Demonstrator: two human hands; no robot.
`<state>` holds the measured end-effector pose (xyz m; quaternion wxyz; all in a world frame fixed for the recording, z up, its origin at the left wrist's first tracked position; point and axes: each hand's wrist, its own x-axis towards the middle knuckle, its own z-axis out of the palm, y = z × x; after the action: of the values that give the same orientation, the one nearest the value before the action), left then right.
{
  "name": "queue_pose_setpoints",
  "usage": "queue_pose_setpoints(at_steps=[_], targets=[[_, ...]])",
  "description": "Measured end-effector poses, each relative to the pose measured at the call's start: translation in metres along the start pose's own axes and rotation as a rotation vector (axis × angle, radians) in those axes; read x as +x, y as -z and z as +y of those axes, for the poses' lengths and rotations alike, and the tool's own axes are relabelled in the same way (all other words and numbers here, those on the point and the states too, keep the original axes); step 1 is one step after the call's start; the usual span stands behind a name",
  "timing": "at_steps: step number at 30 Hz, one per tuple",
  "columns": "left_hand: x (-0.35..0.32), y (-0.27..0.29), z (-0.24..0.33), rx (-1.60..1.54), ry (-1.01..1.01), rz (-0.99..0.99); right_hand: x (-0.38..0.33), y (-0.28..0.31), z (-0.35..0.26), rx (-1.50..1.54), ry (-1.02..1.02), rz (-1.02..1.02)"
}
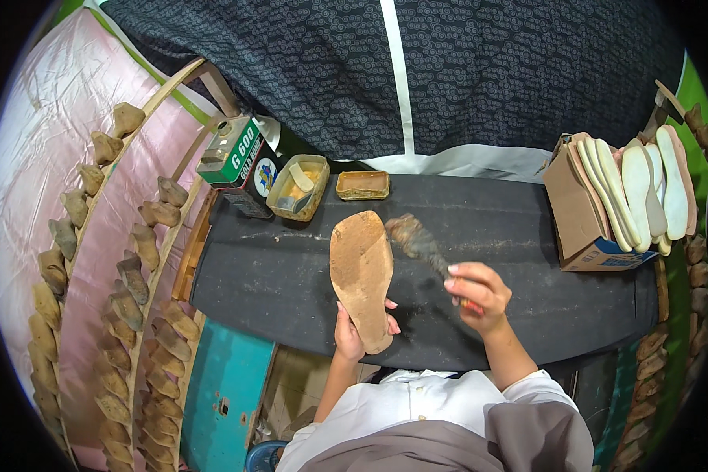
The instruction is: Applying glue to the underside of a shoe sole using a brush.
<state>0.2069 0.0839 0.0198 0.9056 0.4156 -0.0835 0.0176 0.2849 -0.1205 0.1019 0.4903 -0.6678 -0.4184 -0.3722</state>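
While left hand (352, 334) grips tan insole (361, 271) upright, right hand (475, 289) clasps glue brush (417, 242) beside it (surface looks mostly uncoated); gluing barely begun.

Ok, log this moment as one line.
left hand: holds insole | right hand: holds glue brush | brush tip beside insole | dark worktable

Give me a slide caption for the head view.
Left hand holds a tan shoe sole; right hand holds a glue-caked brush beside it.

The brush (418, 242) head is blurred. Its handle is hidden inside the right hand (480, 289). The wooden rack (134, 275) runs off the lower edge.
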Motion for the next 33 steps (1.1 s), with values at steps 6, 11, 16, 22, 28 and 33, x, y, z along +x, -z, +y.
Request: queue_pose_setpoints(at_steps=[6, 11, 16, 22, 28, 33], targets=[[0.002, -0.001, 0.001, -0.052, -0.005, -0.019, -0.005, -0.018, -0.010, 0.291, 0.182, -0.153], [0.000, 0.010, 0.001, -0.020, 0.013, -0.024, -0.002, -0.009, -0.003, 0.036, -0.042, -0.062], [0.000, 0.011, 0.000, -0.066, 0.025, 0.017, -0.005, -0.014, -0.010, 0.192, 0.078, -0.041], [0.004, 0.004, 0.003, -0.146, -0.022, -0.005, 0.004, -0.018, -0.010, 0.236, 0.098, -0.159], [0.004, 0.010, 0.005, -0.038, 0.000, -0.019, 0.007, -0.014, -0.006, 0.149, 0.052, -0.052], [0.006, 0.007, 0.005, -0.056, -0.016, -0.043, 0.006, -0.022, -0.010, 0.217, 0.180, -0.183]])
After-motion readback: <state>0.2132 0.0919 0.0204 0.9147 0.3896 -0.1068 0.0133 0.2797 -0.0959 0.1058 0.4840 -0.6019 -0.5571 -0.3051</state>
